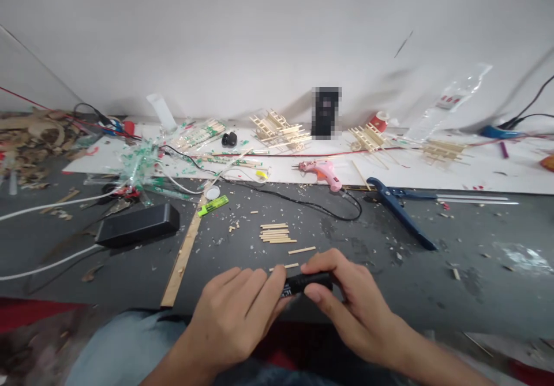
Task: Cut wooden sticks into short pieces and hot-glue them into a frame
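Observation:
A black marker-like tube (298,284) with pale lettering is held level between both hands, over the table's front edge. My left hand (242,311) wraps round its left part. The fingers and thumb of my right hand (352,299) pinch its right end. Just beyond the hands lie two loose thin wooden sticks, one (302,250) apart from the other (285,267), which is close to my left fingers. Farther back, several short sticks (274,233) lie side by side in a rough stack on the grey table (234,259).
A pink glue gun (321,172) lies behind the sticks. Blue cutters (402,213) are at right, a black box (137,225), wooden strip (184,259) and green lighter-like item (213,206) at left. Stick structures (279,130) and a plastic bottle (450,103) stand by the wall.

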Motion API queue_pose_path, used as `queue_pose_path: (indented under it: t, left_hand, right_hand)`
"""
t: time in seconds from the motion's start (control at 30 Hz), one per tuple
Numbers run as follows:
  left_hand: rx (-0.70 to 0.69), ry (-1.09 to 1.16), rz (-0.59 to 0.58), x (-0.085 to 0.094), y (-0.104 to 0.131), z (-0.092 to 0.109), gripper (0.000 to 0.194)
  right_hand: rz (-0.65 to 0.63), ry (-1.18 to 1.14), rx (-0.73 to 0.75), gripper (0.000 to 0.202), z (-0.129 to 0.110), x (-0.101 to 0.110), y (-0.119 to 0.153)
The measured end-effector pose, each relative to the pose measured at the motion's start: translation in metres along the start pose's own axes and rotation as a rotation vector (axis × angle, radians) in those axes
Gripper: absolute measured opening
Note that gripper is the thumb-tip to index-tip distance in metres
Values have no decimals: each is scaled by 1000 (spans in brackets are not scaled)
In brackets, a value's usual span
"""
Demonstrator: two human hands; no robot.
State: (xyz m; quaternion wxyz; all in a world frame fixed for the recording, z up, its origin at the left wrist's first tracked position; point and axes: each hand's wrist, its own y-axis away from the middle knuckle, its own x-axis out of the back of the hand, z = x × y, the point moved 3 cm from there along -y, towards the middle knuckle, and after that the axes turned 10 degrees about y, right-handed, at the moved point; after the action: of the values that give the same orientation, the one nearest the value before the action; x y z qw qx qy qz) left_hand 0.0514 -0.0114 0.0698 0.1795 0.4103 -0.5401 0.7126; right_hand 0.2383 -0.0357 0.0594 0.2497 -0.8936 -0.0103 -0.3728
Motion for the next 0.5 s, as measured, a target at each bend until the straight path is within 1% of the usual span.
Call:
queue_pose_path:
  t: [0.13, 0.23, 0.3, 0.4, 0.5]
  left_hand:
    - [75, -41, -35, 9, -2, 37, 23]
    - [166, 15, -41, 16, -6, 68, 27]
    - [203, 71, -72, 21, -13, 84, 28]
    - [203, 116, -137, 26, -25, 98, 29]
    - [128, 60, -126, 30, -37, 101, 29]
  right_hand:
    - [-19, -55, 24, 13, -12, 6, 28]
    - [-47, -140, 18, 15, -19, 17, 49]
    - [-83, -233, -8, 14, -22, 24, 61]
    - [-102, -369, -47, 12, -26, 34, 72]
    - [-27, -388, -107, 13, -27, 38, 73]
